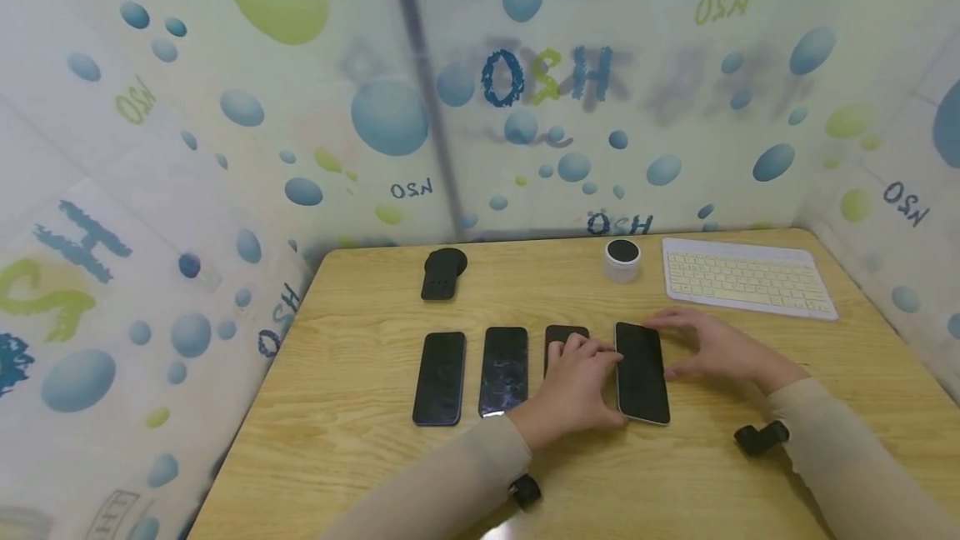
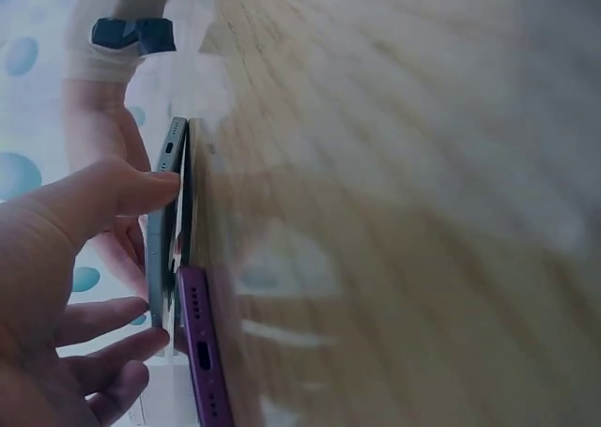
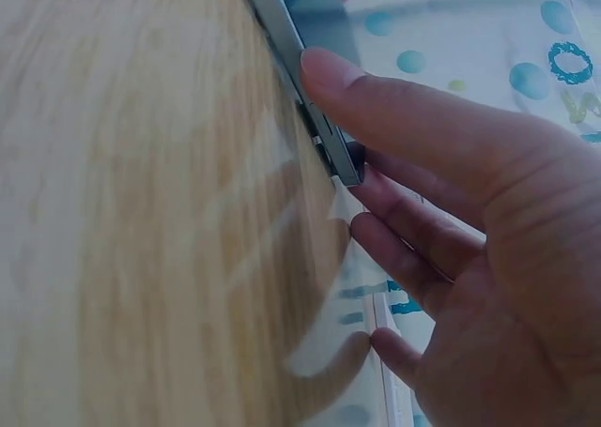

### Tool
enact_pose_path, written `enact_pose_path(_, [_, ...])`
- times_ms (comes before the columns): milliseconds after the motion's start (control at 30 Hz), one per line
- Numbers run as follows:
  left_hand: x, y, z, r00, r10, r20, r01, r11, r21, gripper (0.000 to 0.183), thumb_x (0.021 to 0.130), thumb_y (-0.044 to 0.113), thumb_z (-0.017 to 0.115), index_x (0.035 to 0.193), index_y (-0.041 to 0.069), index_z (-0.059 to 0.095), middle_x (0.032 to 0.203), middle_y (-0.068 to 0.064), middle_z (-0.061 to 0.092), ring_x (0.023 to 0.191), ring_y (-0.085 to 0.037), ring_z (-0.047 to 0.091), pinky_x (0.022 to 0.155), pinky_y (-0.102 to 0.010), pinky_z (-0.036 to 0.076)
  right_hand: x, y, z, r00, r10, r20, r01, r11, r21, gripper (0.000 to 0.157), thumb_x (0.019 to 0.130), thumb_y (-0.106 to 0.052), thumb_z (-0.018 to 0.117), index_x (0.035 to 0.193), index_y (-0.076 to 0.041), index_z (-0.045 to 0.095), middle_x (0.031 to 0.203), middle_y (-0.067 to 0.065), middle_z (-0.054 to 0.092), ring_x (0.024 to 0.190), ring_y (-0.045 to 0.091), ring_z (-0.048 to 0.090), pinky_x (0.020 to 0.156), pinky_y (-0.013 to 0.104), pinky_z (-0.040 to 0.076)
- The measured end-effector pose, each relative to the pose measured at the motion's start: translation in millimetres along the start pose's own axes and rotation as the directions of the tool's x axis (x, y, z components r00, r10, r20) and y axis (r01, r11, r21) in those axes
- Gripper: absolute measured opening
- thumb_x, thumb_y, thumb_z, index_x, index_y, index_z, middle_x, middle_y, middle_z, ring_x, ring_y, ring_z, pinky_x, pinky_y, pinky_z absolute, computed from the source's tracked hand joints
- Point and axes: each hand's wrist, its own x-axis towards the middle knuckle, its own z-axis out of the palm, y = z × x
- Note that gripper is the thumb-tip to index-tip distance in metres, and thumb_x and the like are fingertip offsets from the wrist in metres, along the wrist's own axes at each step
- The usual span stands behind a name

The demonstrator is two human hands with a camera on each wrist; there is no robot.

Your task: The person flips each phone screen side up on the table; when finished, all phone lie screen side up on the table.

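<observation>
A black-screened smartphone (image 1: 642, 373) with a grey frame lies between my two hands, low over the wooden table. My left hand (image 1: 573, 377) holds its left side, thumb at the near corner and fingertips at the long edge. At the opposite side, my right hand (image 1: 712, 350) holds it with thumb on the edge and a finger round the far corner. Under the left hand is another phone (image 1: 564, 333), partly hidden. Two more phones lie farther left: one with a patterned screen (image 1: 503, 369), one dark (image 1: 439, 379). A purple phone edge (image 2: 202, 352) shows beside the left fingers.
Behind the phones stand a black folding stand (image 1: 442, 275) and a small white cylinder (image 1: 622, 261) with a dark top. A white keyboard (image 1: 750, 277) lies at the back right. Patterned walls (image 1: 390, 115) border the table (image 1: 337, 473) at the back and sides.
</observation>
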Motion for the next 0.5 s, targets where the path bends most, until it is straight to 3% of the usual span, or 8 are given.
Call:
enact_pose_path(400, [2.3,2.4,-1.6,0.998,-0.015,0.067,0.014,1.000,0.019,0.071,0.073,0.067,0.083,0.135,0.035,0.067,0.142,0.015,0.059,0.118,-0.012,0.044,0.091,-0.035,0.032,-0.5,-4.1,-2.4,0.998,-0.056,-0.011,0.056,0.998,-0.043,0.069,0.077,-0.036,0.091,0.139,-0.019,0.066,0.143,0.015,0.059,0.135,0.045,0.048,0.107,0.072,0.036])
enact_pose_path(500, [-1.3,-0.7,-5.8,0.998,-0.027,0.061,0.029,0.999,-0.031,0.065,0.082,0.066,0.077,0.138,0.034,0.065,0.143,0.014,0.059,0.119,-0.013,0.045,0.092,-0.036,0.031,-4.5,-5.4,-1.8,0.995,-0.093,-0.044,0.090,0.994,-0.066,0.063,0.081,-0.035,0.089,0.137,-0.016,0.067,0.141,0.014,0.061,0.133,0.044,0.050,0.106,0.070,0.038])
